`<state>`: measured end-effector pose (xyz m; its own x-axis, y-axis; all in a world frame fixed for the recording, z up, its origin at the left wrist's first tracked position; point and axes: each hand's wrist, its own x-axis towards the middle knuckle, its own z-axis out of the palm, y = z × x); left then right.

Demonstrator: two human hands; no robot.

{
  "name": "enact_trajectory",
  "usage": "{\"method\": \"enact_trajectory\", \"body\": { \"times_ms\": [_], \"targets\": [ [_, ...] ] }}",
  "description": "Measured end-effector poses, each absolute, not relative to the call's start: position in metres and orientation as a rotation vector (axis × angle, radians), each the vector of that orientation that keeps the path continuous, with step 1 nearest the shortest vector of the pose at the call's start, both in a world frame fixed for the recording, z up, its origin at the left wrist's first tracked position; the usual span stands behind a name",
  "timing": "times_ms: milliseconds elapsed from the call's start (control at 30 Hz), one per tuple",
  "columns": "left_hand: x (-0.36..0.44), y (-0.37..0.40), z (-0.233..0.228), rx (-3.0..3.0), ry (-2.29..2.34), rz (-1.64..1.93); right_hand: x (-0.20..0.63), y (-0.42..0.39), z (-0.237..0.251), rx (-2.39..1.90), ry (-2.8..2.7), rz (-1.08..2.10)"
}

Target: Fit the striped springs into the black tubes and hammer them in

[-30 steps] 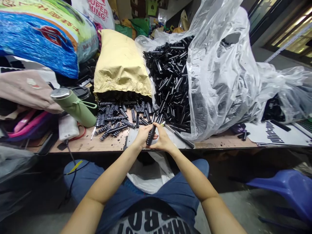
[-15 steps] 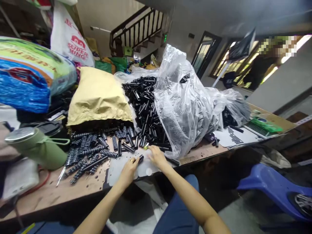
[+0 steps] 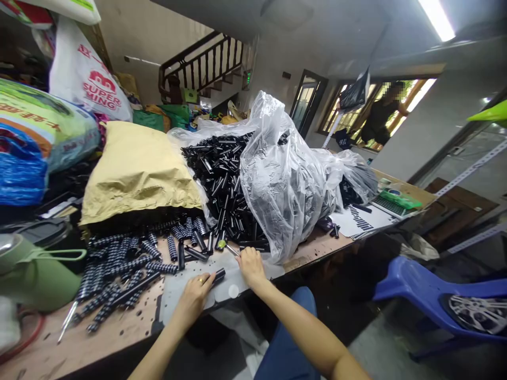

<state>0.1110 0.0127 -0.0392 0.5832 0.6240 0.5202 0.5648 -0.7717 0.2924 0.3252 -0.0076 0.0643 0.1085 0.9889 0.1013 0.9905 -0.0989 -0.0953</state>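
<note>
My left hand (image 3: 198, 295) is closed round a short black tube (image 3: 218, 275), which points away to the right over a pale sheet (image 3: 182, 290) at the table edge. Close by, my right hand (image 3: 251, 266) has its fingers pinched on a thin metal rod (image 3: 232, 250) with a yellow-green end. That end lies near the front of a heap of plain black tubes (image 3: 225, 179) in a clear plastic bag (image 3: 283, 184). Left of my hands are many black tubes with pale ridged bands (image 3: 119, 258), spilling from the mouth of a yellow sack (image 3: 142, 174).
A green cup (image 3: 43, 279) stands at the left, below a blue and green printed bag (image 3: 43, 132). Farther right lie a printed white sheet (image 3: 356, 220) and a green tray (image 3: 400, 200). A blue plastic chair (image 3: 428, 295) is at the right. Another person (image 3: 376, 121) is by the window.
The view has swung to the right. The metal rod now shows between my right fingers and its yellow-green end. My left hand still holds the black tube.
</note>
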Motion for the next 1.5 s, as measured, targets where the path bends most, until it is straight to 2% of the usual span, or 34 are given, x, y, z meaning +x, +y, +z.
{"method": "enact_trajectory", "body": {
  "times_ms": [200, 300, 467, 600, 700, 900, 1100, 1500],
  "targets": [
    [0.113, 0.001, -0.016, 2.84, 1.219, 0.822, 0.316, -0.032, 0.085, -2.049, -1.92, 0.494],
    [0.115, -0.006, -0.007, 2.872, 1.284, 0.801, 0.319, -0.044, 0.093, -2.021, -1.975, 0.625],
    [0.115, -0.007, 0.001, 2.848, 1.344, 0.7, 0.318, -0.06, 0.088, -2.089, -1.885, 0.396],
    [0.12, -0.011, 0.003, 2.816, 1.423, 0.578, 0.314, -0.066, 0.078, -2.272, -2.016, 0.524],
    [0.135, -0.021, 0.003, 2.802, 1.533, 0.534, 0.311, -0.066, 0.087, -2.182, -2.041, 0.525],
    [0.157, -0.039, -0.013, 2.857, 1.537, 0.742, 0.3, -0.066, 0.112, -1.96, -1.999, 0.496],
    [0.151, -0.027, -0.032, 2.891, 1.359, 0.923, 0.302, -0.067, 0.105, -1.963, -2.009, 0.514],
    [0.143, -0.023, -0.032, 2.902, 1.194, 1.052, 0.305, -0.077, 0.101, -1.972, -2.069, 0.532]
  ]
}}
